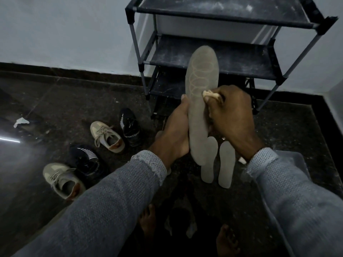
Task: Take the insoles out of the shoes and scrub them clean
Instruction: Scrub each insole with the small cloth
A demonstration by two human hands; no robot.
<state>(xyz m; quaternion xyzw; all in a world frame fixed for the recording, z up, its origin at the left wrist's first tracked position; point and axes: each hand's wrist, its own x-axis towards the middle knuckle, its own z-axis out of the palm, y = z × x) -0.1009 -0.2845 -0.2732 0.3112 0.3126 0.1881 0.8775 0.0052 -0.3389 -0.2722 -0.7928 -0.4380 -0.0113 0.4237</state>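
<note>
On the floor at left I see two beige shoes (64, 179) and two black shoes (130, 127). My left hand (174, 132) grips the grey insole (201, 101) upright; my right hand (230, 115) pinches a pale cloth (210, 94) against it. Two more insoles (218, 164) lie below.

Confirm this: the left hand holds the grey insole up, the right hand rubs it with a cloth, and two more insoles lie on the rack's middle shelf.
One detail is wrong. The head view shows the two other insoles lying on the dark floor below the hands, not on the rack. The rest stands: the left hand holds the grey insole up and the right hand rubs it with a cloth.
</note>
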